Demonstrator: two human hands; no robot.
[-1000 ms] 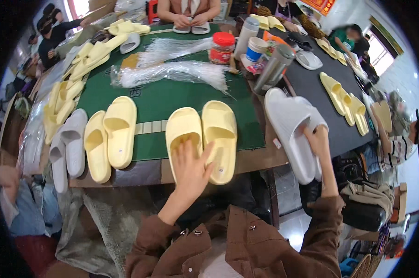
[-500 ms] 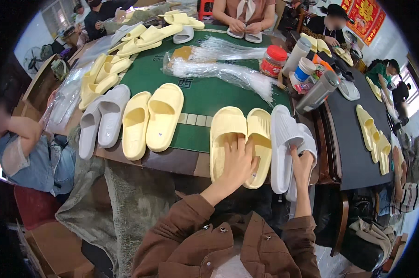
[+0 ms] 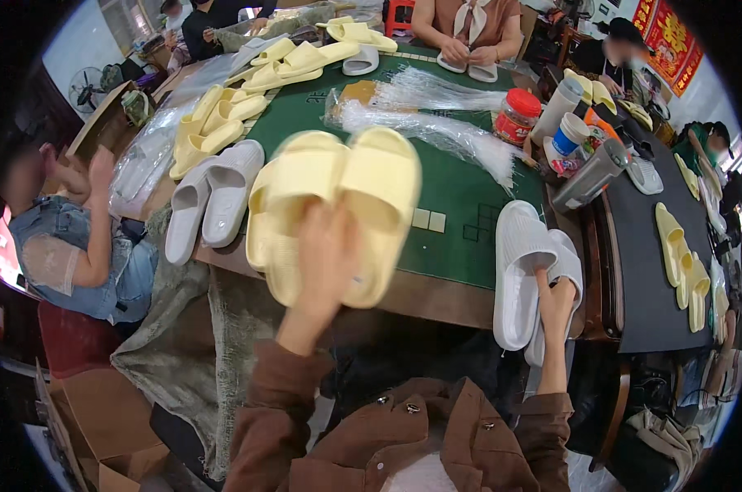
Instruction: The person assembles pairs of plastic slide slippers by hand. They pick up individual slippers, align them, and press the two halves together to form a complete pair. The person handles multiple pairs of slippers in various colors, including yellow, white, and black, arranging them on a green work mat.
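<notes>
My left hand (image 3: 323, 262) grips a pair of yellow slide slippers (image 3: 381, 184) by the straps, fingers inside the foot openings. This pair is raised over the table's near edge and blurred by motion. Another yellow slipper (image 3: 257, 215) shows behind it, mostly hidden. On the right, my right hand (image 3: 556, 305) has its fingers in the openings of a pair of pale grey slippers (image 3: 515, 295), which hang over the table's edge. A grey pair (image 3: 233, 193) lies left of the yellow ones.
The table has a green top (image 3: 453, 246). Several yellow slippers (image 3: 207, 131) line its left side. Clear plastic strips (image 3: 436, 131) lie mid-table. A red-lidded jar (image 3: 518, 115) and a metal flask (image 3: 588, 176) stand right. A co-worker (image 3: 75, 221) sits at left.
My left hand has lifted the yellow pair off the table's edge and carried it left, over the other yellow slippers. My right hand stays with the grey pair. The view has shifted slightly.
</notes>
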